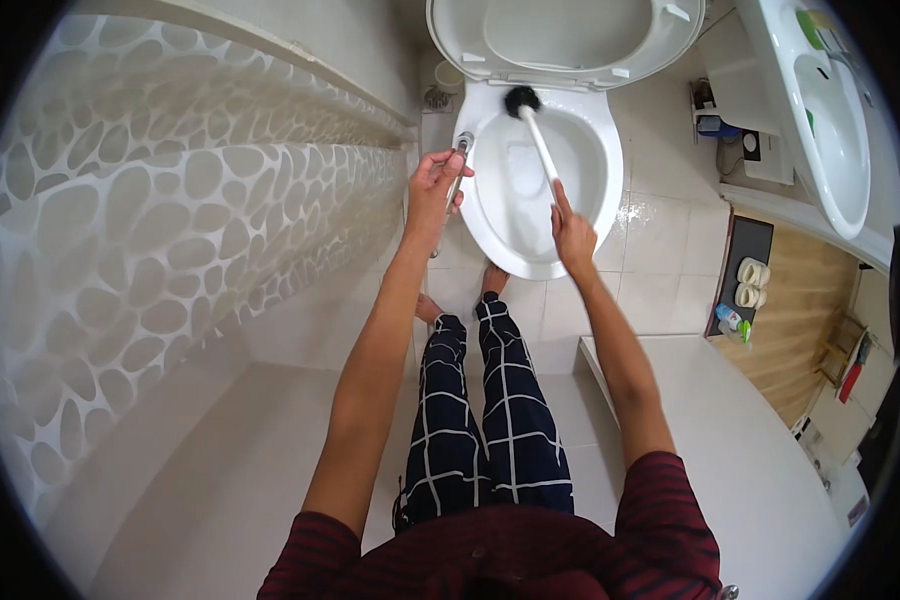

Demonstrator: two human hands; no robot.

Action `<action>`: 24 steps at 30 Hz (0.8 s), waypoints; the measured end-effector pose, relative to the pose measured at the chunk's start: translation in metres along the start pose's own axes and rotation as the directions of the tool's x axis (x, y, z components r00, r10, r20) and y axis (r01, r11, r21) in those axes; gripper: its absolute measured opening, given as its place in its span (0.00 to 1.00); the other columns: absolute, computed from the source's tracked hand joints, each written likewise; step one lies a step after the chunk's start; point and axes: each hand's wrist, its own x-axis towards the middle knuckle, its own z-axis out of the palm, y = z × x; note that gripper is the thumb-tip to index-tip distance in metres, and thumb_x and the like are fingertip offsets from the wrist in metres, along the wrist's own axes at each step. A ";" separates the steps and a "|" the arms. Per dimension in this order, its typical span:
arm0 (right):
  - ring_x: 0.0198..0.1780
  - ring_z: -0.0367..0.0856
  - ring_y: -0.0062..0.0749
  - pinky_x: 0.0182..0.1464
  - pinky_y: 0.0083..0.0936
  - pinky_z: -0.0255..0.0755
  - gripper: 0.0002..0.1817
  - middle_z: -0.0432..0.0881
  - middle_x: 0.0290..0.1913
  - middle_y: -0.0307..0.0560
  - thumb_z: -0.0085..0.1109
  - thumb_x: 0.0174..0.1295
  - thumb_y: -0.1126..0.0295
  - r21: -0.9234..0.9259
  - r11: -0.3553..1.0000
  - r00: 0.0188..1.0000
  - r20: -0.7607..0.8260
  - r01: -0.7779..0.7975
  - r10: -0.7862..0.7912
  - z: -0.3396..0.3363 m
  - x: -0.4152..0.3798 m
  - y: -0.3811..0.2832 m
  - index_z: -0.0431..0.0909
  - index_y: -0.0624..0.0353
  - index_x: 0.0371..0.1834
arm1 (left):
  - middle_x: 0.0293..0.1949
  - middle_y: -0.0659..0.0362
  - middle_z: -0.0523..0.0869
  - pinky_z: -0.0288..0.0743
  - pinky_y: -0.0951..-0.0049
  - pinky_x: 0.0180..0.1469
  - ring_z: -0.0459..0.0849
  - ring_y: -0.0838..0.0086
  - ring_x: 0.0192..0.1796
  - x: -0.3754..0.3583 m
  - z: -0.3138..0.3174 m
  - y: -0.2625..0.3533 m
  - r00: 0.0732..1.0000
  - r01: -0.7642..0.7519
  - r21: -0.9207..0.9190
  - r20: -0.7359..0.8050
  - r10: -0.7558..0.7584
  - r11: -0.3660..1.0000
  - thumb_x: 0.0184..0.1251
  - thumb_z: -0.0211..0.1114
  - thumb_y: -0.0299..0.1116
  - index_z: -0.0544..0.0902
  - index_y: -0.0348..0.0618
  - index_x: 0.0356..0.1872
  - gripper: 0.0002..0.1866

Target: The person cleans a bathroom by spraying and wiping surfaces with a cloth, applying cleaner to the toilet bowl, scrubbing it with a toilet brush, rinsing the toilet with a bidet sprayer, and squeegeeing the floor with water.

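My right hand (573,238) is wrapped round the white handle of a toilet brush (540,147). The brush's black bristle head rests at the back rim of the white toilet bowl (611,165), left of its middle. My left hand (433,188) grips a chrome hand-held bidet sprayer (465,141) by the left edge of the bowl, with the head tilted up toward the rim. Whether water is coming out of the sprayer I cannot make out. The toilet seat and lid (570,35) stand raised behind the bowl.
A shower curtain (170,210) with pebble shapes hangs along the left. To the right are a washbasin (830,150) and, at the doorway, a dark mat (740,265) with pale slippers (752,283) and a spray bottle (733,322). My bare feet stand on the tiles before the toilet.
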 end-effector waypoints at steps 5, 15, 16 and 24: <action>0.18 0.77 0.44 0.22 0.42 0.70 0.28 0.75 0.15 0.52 0.50 0.59 0.62 -0.083 0.994 0.990 0.126 0.075 -0.064 0.030 -0.030 -0.003 0.57 0.32 0.65 | 0.32 0.58 0.81 0.62 0.86 0.18 0.70 0.83 0.18 0.007 0.014 0.002 0.998 0.000 0.055 0.055 -0.003 0.998 0.60 0.60 0.44 0.71 0.42 0.44 0.18; 0.25 0.79 0.36 0.30 0.35 0.70 0.20 0.80 0.26 0.57 0.53 0.58 0.65 0.532 0.739 0.901 0.123 -0.414 0.416 0.018 -0.009 -0.018 0.72 0.48 0.55 | 0.30 0.59 0.81 0.59 0.85 0.16 0.69 0.84 0.17 0.010 0.029 -0.013 0.997 0.067 0.123 0.019 -0.070 0.990 0.61 0.59 0.44 0.72 0.43 0.42 0.17; 0.30 0.80 0.47 0.36 0.37 0.71 0.21 0.80 0.29 0.59 0.50 0.58 0.61 0.318 0.898 0.952 0.114 -0.304 0.283 0.035 -0.015 -0.044 0.70 0.47 0.57 | 0.30 0.59 0.81 0.59 0.85 0.16 0.69 0.84 0.17 0.009 0.029 -0.018 0.997 0.071 0.110 0.012 -0.073 0.991 0.61 0.59 0.44 0.72 0.43 0.42 0.17; 0.30 0.80 0.33 0.28 0.37 0.69 0.25 0.80 0.29 0.45 0.47 0.54 0.67 -0.372 0.884 0.808 0.589 0.283 -0.010 0.030 -0.065 0.084 0.66 0.40 0.59 | 0.30 0.59 0.80 0.59 0.86 0.16 0.69 0.84 0.17 0.009 0.028 -0.025 0.993 0.110 0.095 0.036 -0.114 0.989 0.62 0.58 0.44 0.72 0.45 0.42 0.15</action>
